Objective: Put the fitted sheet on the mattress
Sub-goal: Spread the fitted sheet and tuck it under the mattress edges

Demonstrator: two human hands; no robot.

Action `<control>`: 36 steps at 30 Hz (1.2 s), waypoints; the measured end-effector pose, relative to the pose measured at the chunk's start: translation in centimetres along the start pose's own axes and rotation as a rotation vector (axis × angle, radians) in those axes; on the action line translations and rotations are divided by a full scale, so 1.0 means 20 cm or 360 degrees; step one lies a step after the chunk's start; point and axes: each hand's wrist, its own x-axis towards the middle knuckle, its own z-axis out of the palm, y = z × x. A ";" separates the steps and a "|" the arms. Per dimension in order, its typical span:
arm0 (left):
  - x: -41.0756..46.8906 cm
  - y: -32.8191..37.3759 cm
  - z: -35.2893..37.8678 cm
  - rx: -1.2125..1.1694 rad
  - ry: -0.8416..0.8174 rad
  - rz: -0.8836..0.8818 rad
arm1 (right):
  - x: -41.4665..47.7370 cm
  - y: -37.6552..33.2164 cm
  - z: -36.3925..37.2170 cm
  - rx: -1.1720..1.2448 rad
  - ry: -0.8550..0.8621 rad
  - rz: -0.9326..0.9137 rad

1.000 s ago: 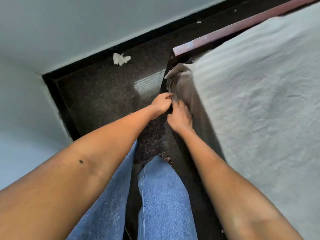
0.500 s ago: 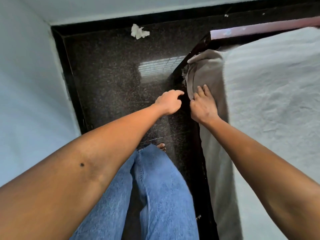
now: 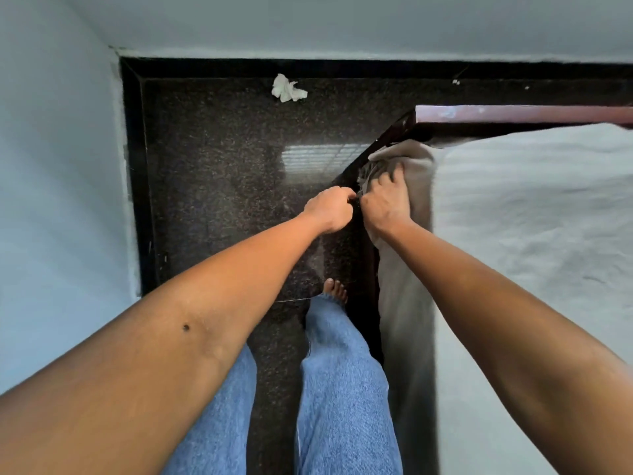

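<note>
A pale grey fitted sheet (image 3: 534, 214) covers the top of the mattress on the right and hangs down its left side (image 3: 404, 303). At the far left corner the sheet bunches into folds (image 3: 387, 159). My right hand (image 3: 385, 197) lies on the mattress side near that corner, fingers spread over the cloth, thumb side pinching the sheet's lower edge. My left hand (image 3: 330, 209) is curled into a fist beside it, pinching the same edge at the bed frame. What lies under the edge is hidden.
A dark wooden bed frame (image 3: 513, 114) runs along the head of the mattress. The floor (image 3: 222, 183) is dark speckled stone, bounded by pale walls (image 3: 51, 200) left and ahead. A crumpled white paper (image 3: 287, 89) lies by the far wall. My jeans and bare foot (image 3: 335, 291) stand beside the bed.
Both hands have moved further along the mattress side toward the far corner. My right hand has spread over the sheet by the bunched corner; my left fist has closed in against it.
</note>
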 end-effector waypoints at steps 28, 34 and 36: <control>0.08 0.21 0.47 -0.1628 0.0109 -0.0410 | 0.25 0.12 0.04 -0.0578 -0.0228 -0.0333; 0.23 0.34 0.53 -0.2228 0.0003 -0.0641 | 0.13 0.27 -0.11 -0.0326 -0.0195 -0.0369; 0.21 0.32 0.48 -0.2230 -0.0164 -0.0585 | 0.14 0.26 -0.09 -0.0317 -0.0222 -0.0361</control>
